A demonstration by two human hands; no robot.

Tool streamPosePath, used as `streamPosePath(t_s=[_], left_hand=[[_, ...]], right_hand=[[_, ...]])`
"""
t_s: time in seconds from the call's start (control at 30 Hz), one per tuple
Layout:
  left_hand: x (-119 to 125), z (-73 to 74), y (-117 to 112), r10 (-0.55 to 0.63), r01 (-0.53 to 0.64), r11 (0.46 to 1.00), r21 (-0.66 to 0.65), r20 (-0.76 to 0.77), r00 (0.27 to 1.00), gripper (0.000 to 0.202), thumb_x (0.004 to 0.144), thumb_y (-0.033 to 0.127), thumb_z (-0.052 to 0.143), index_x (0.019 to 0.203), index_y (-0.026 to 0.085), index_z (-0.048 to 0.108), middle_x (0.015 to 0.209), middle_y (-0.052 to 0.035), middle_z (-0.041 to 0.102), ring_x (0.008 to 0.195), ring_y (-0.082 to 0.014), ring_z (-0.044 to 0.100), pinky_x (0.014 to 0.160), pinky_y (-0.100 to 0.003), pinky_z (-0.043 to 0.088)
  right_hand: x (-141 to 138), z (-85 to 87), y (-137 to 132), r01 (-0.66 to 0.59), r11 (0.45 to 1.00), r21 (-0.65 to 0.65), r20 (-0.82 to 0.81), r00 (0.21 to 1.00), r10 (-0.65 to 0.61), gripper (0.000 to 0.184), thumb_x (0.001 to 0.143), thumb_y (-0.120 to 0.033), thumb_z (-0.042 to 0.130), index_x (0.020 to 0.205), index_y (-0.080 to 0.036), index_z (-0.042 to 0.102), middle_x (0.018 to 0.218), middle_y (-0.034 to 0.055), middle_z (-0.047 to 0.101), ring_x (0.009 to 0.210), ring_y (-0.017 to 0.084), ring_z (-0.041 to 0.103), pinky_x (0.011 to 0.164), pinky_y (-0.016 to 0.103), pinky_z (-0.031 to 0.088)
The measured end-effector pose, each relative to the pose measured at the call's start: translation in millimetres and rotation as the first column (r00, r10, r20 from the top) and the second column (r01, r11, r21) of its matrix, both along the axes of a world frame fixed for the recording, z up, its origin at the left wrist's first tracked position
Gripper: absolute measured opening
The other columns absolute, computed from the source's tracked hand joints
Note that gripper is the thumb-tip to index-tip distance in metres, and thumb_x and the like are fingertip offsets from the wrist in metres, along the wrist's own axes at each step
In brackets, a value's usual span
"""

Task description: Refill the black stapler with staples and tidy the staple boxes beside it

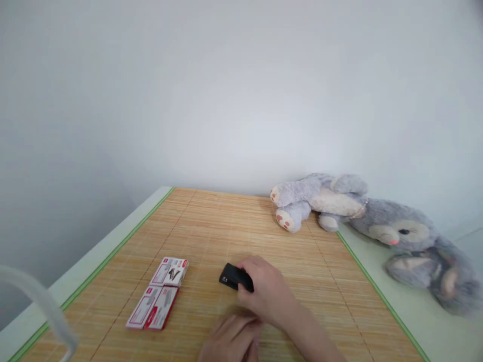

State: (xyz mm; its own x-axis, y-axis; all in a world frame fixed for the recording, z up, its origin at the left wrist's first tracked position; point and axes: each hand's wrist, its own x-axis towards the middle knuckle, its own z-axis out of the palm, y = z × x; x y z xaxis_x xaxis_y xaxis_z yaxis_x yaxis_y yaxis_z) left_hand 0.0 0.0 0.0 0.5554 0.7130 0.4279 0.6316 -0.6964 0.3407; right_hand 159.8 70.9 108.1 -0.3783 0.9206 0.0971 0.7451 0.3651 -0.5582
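The stapler [231, 275] is small, black and rounded, with a pale mark on its left end. It lies mid-desk, toward the near edge, and the right hand [264, 291] pinches its right end. The left hand [230, 339] rests flat at the near edge, blurred, with its fingers close together. Two red-and-white boxes [162, 291] lie to the left, well apart from the stapler. The far half of the bamboo mat [226, 221] is open. A plush rabbit [377, 226] sprawls over the far right corner of the desk [94, 256], below a plain white wall [226, 100].
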Motion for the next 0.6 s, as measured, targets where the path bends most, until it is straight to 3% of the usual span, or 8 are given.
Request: streamPosePath(t_s=[0.13,0.2,0.3,0.6], left_hand=[[-12,-0.1,-4,0.300,-0.297,0.952,0.076,-0.034,0.953,0.042,0.097,0.022,0.057,0.138,0.031,0.065,0.142,-0.0055,0.067,0.127,-0.0251,0.066,0.101,-0.038,0.062],[-11,-4.4,-6,0.374,-0.364,0.924,0.113,-0.078,0.924,0.052,0.097,0.025,0.057,0.149,0.034,0.057,0.153,-0.0074,0.059,0.135,-0.0297,0.060,0.103,-0.045,0.060],[-7,-11.0,-8,0.396,-0.374,0.913,0.166,-0.131,0.909,0.061,0.097,0.026,0.057,0.156,0.037,0.049,0.156,-0.0076,0.056,0.138,-0.0315,0.057,0.103,-0.048,0.058],[-4,-12.7,-12,0.477,-0.457,0.877,0.149,-0.161,0.864,0.045,0.098,0.032,0.057,0.142,0.037,0.062,0.152,-0.0054,0.061,0.141,-0.0343,0.052,0.115,-0.063,0.040]], right_hand=[[27,1.9,-12,-0.023,1.000,0.006,-0.007,1.000,0.023,0.029,0.079,-0.010,0.062,0.103,-0.025,0.072,0.103,0.0022,0.072,0.101,0.021,0.064,0.089,0.032,0.049],[30,2.5,-16,-0.037,0.999,0.013,-0.023,0.999,0.037,0.029,0.080,-0.009,0.062,0.102,-0.025,0.072,0.102,0.0016,0.072,0.102,0.021,0.063,0.090,0.032,0.048],[28,1.1,-17,-0.039,0.999,0.015,-0.042,0.998,0.039,0.029,0.082,-0.008,0.064,0.104,-0.024,0.072,0.103,0.0018,0.071,0.103,0.021,0.063,0.091,0.032,0.048],[7,-5.9,-7,-0.070,0.997,0.041,-0.060,0.996,0.072,0.023,0.085,-0.026,0.083,0.106,-0.023,0.074,0.112,0.0032,0.068,0.109,0.022,0.061,0.097,0.035,0.049]])
